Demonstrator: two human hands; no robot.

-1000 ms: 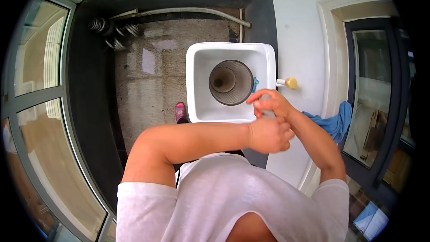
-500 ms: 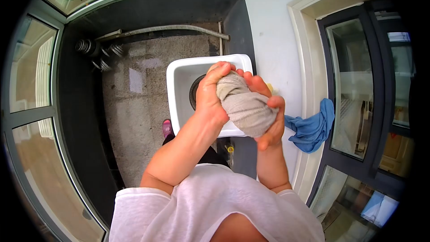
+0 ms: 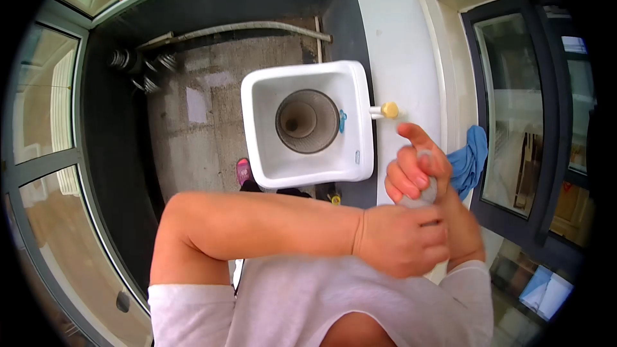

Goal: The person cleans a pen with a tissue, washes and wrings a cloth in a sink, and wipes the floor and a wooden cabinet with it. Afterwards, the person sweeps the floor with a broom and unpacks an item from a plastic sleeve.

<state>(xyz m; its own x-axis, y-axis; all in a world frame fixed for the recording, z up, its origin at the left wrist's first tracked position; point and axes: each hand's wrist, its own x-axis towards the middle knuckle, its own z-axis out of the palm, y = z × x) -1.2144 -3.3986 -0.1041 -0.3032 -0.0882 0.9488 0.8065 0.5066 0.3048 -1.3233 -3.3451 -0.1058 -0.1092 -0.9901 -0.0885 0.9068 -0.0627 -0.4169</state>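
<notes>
A grey cloth (image 3: 419, 194) is bunched between my two hands, mostly hidden by the fingers. My left hand (image 3: 406, 238) is closed around its lower end, with the left forearm stretched across my body. Just above, my right hand (image 3: 421, 166) wraps the upper end, its index finger raised. Both hands are to the lower right of a white basin (image 3: 260, 173), outside its rim. A round, dark ribbed bucket-like container (image 3: 307, 122) sits inside the basin, with a small blue item (image 3: 342, 121) beside it.
A yellow-ended tap (image 3: 389, 110) juts from the right wall. Behind my right hand hangs a blue cloth (image 3: 469, 157). Dumbbells (image 3: 144, 71) lie at the back left, near a pale pipe (image 3: 244, 26) along the back wall. A glazed door (image 3: 514, 115) stands at right.
From over the basin half a second ago, my hands have moved right and down with the cloth. My left forearm has swung across my body, and the cloth is more tightly covered.
</notes>
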